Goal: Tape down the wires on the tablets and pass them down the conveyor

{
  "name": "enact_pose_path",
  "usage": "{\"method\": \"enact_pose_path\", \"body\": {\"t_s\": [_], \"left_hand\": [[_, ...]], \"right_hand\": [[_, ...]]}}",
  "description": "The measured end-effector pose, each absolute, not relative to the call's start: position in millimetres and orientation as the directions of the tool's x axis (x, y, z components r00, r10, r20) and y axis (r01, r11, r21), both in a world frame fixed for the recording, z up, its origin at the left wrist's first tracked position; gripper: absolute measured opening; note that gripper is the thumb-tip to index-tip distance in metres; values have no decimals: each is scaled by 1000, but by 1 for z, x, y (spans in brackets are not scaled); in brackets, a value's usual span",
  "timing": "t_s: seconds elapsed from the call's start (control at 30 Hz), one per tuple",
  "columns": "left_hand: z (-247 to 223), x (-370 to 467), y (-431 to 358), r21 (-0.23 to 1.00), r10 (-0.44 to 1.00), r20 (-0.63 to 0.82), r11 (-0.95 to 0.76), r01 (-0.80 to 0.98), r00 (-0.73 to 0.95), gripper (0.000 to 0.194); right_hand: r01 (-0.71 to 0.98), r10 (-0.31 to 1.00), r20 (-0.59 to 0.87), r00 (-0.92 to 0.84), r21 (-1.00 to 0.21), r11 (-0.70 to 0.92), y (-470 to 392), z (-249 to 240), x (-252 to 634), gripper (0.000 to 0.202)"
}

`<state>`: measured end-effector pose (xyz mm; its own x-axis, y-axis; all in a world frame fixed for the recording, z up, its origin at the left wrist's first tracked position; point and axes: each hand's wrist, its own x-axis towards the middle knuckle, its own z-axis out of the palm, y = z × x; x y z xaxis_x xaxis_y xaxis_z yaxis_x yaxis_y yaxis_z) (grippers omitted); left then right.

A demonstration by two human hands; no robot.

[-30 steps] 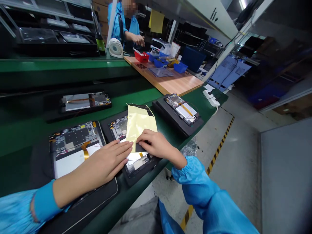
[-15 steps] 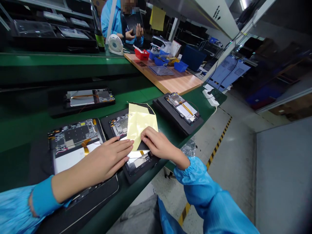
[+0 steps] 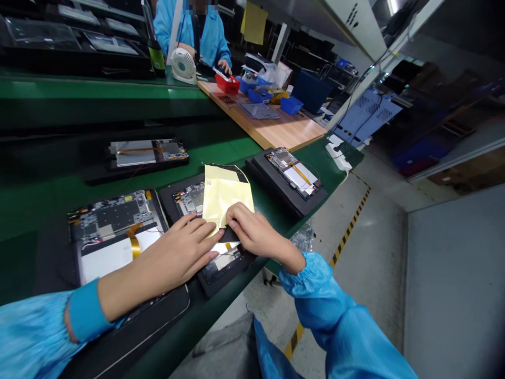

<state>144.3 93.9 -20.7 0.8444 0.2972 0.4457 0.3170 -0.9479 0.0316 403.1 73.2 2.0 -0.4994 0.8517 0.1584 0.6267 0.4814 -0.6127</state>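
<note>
A pale yellow backing sheet [image 3: 226, 192] with black adhesive strips lies over an opened tablet [image 3: 189, 199] on a black pad. My left hand [image 3: 185, 245] rests flat with fingers stretched out, its fingertips on the sheet's lower left edge. Closed in a pinch, my right hand [image 3: 252, 229] grips the sheet near its lower edge; the fingertips partly hide what is pinched. A black strip [image 3: 230, 235] shows between the two hands. Beneath my left forearm is a larger opened tablet [image 3: 114, 216] with a white battery and an orange ribbon cable.
Another opened tablet [image 3: 294, 171] lies on a black pad to the right, and one more [image 3: 148, 152] sits farther back. Beyond the wooden board [image 3: 272, 126], with its red bin [image 3: 228, 84] and blue bins, stands a co-worker in blue [image 3: 213, 37]. A small white fan [image 3: 183, 66] is nearby.
My left fingers have shifted slightly right, towards the black strip and my right fingertips. My right hand keeps its pinch. The co-worker has lowered the dark panel, with one hand now by the red bin.
</note>
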Motion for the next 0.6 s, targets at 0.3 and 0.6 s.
{"method": "enact_pose_path", "body": {"t_s": [0.3, 0.6], "left_hand": [[-24, 145, 93, 32, 292, 435, -950, 310, 852, 45], [20, 85, 125, 211, 430, 435, -903, 375, 791, 44]], "right_hand": [[502, 851, 398, -344, -688, 524, 67, 11, 409, 15], [573, 789, 552, -272, -565, 593, 47, 66, 389, 16]]}}
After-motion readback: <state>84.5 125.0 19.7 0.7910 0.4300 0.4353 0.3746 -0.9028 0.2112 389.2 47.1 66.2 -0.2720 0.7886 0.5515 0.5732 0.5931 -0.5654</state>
